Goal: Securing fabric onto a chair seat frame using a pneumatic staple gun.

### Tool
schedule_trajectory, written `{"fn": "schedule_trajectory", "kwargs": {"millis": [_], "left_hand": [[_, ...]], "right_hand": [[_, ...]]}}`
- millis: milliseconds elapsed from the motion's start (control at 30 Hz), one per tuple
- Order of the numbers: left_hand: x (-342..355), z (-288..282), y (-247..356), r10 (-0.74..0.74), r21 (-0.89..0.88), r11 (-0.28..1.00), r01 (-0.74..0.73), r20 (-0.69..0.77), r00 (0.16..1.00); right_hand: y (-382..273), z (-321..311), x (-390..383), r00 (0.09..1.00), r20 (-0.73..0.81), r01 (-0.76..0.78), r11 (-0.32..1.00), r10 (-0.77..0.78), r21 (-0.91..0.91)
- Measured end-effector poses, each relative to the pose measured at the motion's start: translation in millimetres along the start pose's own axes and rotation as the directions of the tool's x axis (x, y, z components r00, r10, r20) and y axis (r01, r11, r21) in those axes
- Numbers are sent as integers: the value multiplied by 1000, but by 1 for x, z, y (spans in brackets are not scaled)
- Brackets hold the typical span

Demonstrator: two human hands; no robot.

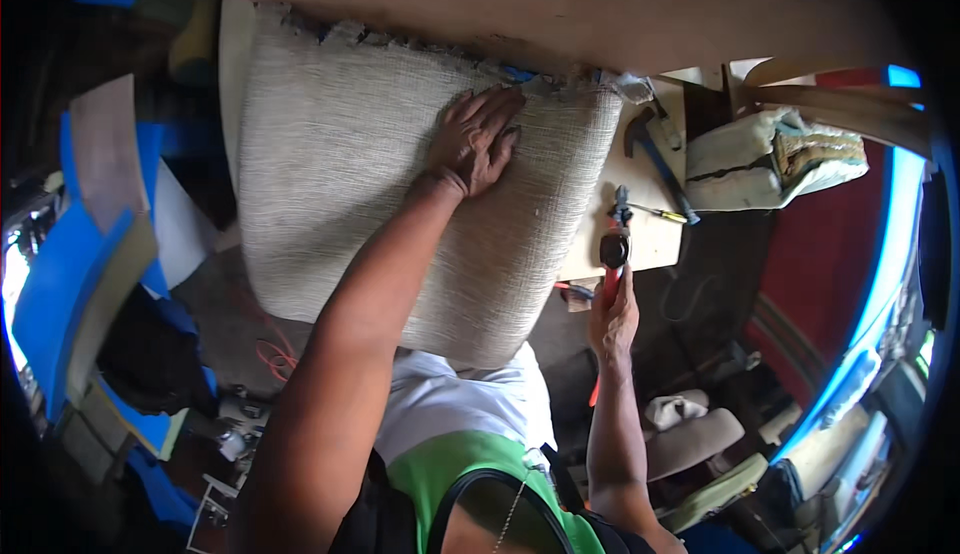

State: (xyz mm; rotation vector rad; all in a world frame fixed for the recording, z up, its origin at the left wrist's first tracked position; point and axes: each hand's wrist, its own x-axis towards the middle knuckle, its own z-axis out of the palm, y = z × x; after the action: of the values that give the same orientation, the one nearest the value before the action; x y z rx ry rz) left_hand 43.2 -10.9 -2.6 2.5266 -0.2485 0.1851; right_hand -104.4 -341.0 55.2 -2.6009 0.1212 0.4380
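Note:
A seat-shaped piece covered in beige woven fabric (340, 144) lies in front of me, its rounded near end over my lap. Along its far side the fabric's edge is ragged, with bits of blue and dark material showing. My left hand (478, 144) rests flat on the fabric near that edge, fingers stretched out. To the right of the piece, my right hand (614, 322) is closed round red-handled pliers (614, 244), their dark head pointing away from me above the light wooden tabletop.
A hammer (660, 164) and a yellow-handled screwdriver (668, 216) lie on the tabletop (655, 251) at right. A brown board (560, 4) stands along the far side. A torn padded cushion (765, 159) is at far right. Blue-backed panels (70, 284) lean at left.

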Motion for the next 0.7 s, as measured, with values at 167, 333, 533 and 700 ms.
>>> {"fn": "schedule_trajectory", "kwargs": {"millis": [167, 333, 533, 700], "left_hand": [[7, -8, 8, 37, 1, 999, -37, 44, 998], [3, -36, -15, 82, 15, 996, -83, 9, 997], [37, -95, -78, -50, 204, 977, 67, -87, 995], [65, -111, -82, -355, 226, 928, 296, 301, 885]], "right_hand": [[14, 46, 21, 981, -132, 130, 986, -143, -104], [19, 69, 32, 990, -42, 126, 977, -135, -173], [-3, 52, 40, 933, -330, 148, 989, -146, -19], [-104, -8, 34, 836, -404, 462, 874, -372, 153]]}}
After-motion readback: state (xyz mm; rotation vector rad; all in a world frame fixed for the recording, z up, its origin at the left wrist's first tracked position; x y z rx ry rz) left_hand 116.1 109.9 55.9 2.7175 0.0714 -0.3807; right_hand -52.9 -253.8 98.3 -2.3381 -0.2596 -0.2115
